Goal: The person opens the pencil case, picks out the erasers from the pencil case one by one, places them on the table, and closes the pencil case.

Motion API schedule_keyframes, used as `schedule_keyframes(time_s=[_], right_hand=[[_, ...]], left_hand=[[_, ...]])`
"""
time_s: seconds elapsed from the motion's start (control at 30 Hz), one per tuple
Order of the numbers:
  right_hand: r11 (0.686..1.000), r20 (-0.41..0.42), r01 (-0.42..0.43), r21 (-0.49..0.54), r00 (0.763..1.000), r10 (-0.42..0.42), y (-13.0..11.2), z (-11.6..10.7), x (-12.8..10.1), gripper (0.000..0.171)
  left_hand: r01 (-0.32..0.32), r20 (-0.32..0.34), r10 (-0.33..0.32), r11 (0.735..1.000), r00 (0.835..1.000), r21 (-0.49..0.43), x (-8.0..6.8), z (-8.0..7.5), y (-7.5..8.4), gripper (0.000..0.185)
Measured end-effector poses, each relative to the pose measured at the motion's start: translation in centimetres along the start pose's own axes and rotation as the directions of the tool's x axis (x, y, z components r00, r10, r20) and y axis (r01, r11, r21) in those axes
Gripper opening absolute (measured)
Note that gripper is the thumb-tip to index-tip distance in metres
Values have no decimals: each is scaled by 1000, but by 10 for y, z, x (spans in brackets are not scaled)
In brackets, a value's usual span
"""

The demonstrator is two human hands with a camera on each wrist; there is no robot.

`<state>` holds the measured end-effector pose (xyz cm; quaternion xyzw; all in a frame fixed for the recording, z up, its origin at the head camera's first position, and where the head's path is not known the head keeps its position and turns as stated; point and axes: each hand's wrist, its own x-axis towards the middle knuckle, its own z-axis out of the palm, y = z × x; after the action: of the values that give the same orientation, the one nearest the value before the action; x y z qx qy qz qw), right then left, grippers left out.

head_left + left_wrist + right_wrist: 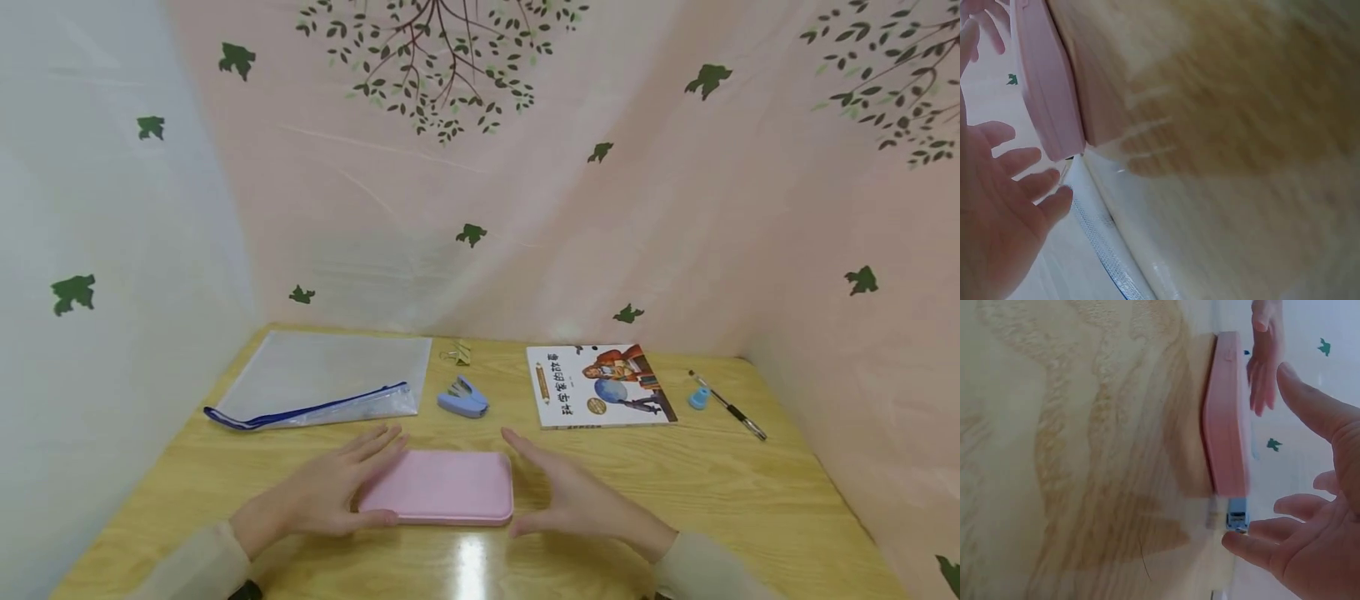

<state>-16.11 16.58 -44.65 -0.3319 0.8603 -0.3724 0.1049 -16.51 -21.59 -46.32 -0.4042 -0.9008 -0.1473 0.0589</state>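
Desk: light wooden desk (750,500), visible grain, glossy glare at its near edge.
Walls: pink sheeting (600,208) printed with green leaves and branches behind; paler sheet (90,208) along the left edge.

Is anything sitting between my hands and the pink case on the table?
Nothing visible does. The pink case lies flat between the open left hand and right hand, with only bare table around it.
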Motion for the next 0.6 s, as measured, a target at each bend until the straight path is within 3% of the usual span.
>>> schedule_keyframes(time_s=[0.27,0.6], right_hand=[[998,47,-48,-38,998,50,-2,14,19,116],[995,86,-75,-66,993,80,-1,18,27,105]], left_hand=[[29,0,-29,994,1000,-101,1,2,-6,106],[51,20,-49,992,999,-112,3,5,-9,97]])
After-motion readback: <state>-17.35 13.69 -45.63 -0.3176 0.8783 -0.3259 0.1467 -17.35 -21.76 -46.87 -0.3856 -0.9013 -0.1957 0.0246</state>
